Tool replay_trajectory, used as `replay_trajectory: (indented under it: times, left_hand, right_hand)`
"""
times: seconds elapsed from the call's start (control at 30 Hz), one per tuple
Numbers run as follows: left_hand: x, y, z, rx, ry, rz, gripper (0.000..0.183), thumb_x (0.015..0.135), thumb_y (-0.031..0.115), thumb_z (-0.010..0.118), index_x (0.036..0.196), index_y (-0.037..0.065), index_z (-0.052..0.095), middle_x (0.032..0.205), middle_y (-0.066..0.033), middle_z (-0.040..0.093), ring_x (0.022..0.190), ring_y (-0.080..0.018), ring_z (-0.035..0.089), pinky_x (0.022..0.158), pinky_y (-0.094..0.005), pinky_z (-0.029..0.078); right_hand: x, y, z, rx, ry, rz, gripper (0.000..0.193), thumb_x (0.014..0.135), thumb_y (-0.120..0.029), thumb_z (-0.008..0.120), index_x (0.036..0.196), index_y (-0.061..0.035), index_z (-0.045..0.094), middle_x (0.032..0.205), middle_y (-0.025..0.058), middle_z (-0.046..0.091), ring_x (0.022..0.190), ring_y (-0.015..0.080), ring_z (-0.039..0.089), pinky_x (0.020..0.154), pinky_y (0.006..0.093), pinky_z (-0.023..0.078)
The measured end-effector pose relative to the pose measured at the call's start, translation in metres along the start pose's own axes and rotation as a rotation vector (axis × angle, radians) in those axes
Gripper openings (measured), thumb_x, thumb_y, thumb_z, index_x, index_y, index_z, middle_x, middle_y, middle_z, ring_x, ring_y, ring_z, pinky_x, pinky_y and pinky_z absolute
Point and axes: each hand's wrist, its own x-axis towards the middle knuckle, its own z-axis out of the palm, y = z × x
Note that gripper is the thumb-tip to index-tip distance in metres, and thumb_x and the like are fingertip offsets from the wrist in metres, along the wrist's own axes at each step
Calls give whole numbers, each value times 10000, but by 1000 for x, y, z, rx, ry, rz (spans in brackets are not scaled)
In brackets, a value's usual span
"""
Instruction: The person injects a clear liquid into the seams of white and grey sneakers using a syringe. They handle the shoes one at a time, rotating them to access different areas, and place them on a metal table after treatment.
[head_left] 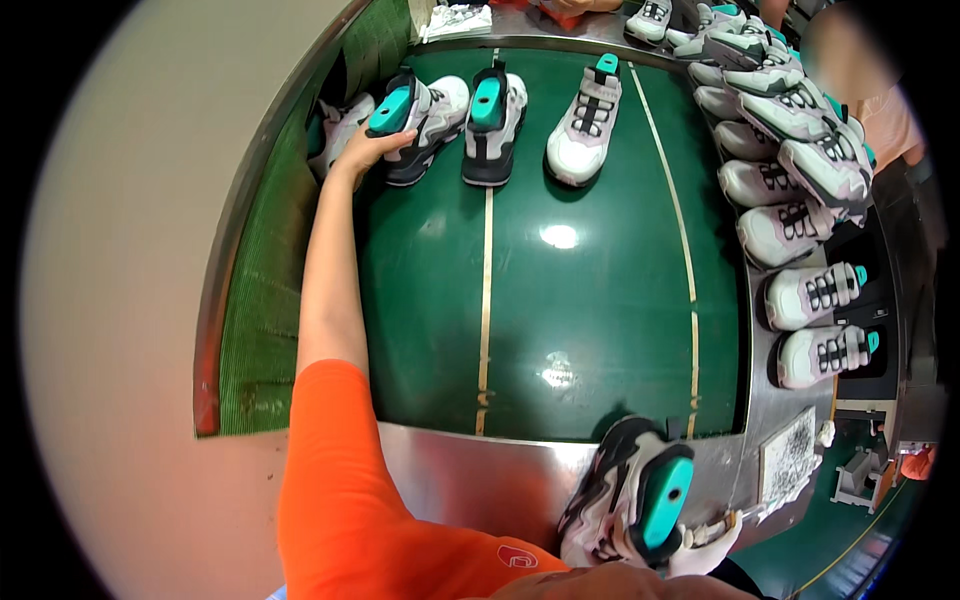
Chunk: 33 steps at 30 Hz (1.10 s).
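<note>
My left arm, in an orange sleeve, stretches to the far left. There my left hand [366, 152] grips the heel of a white-and-black sneaker [432, 120] with a teal last in its opening; some fingers are hidden behind it. Close to my body, another sneaker [612, 495] with a teal last [664, 505] is tilted above the metal edge. Beside this near shoe is my right hand [708, 545] in a whitish glove, closed around what looks like a thin stick-like tool [745, 514]. The near shoe partly hides that hand.
Two more sneakers stand on the green belt [580, 320], a lasted one [494, 125] and a white-toed one [584, 130]. Another [340, 130] sits at the left rim. Stacked sneakers [790, 180] line the right ledge, near a stained white pad [788, 458]. Another person's hand [580, 5] shows at the far edge.
</note>
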Motion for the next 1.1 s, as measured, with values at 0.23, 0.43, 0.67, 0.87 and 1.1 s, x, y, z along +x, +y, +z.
replay_trajectory:
  times: [0.23, 0.43, 0.67, 0.87, 1.1]
  left_hand:
    - [11, -2, 77, 65, 264, 196, 731, 654, 294, 819, 1286, 59, 536, 1109, -105, 677, 985, -221, 658, 891, -329, 491]
    - [2, 38, 159, 139, 329, 110, 759, 639, 409, 779, 1279, 101, 513, 1056, -169, 691, 990, -348, 665, 891, -412, 507]
    - [26, 67, 262, 157, 345, 167, 1011, 659, 433, 772, 1461, 82, 267, 1260, -251, 569, 1129, -413, 582, 958, -451, 465]
    - [-56, 112, 279, 519, 102, 328, 911, 819, 464, 688, 1478, 8, 255, 1464, -292, 355, 1357, -465, 347, 1110, -455, 330]
    - [-350, 274, 229, 758, -1067, 1245, 918, 627, 370, 850, 1417, 133, 448, 1496, -113, 387, 1456, -344, 207, 1173, -510, 216]
  right_hand:
    - [8, -13, 9, -56, 15, 52, 947, 592, -58, 730, 1439, -21, 306, 1340, 148, 443, 1042, 234, 489, 903, 365, 438]
    - [-1, -19, 7, -102, 20, 34, 975, 593, -46, 725, 1457, -24, 275, 1364, 141, 416, 1065, 211, 476, 900, 371, 457]
    - [7, -42, 4, 30, -16, -19, 968, 556, -98, 756, 1410, 35, 322, 1283, 184, 471, 1075, 283, 530, 968, 379, 422]
    - [4, -45, -10, 410, -138, 162, 958, 619, 23, 784, 1431, 3, 276, 1291, 124, 422, 907, 160, 532, 637, 234, 491]
    - [16, -13, -17, 339, 4, -340, 945, 620, 28, 793, 1422, -1, 295, 1314, 125, 422, 1021, 167, 515, 794, 251, 490]
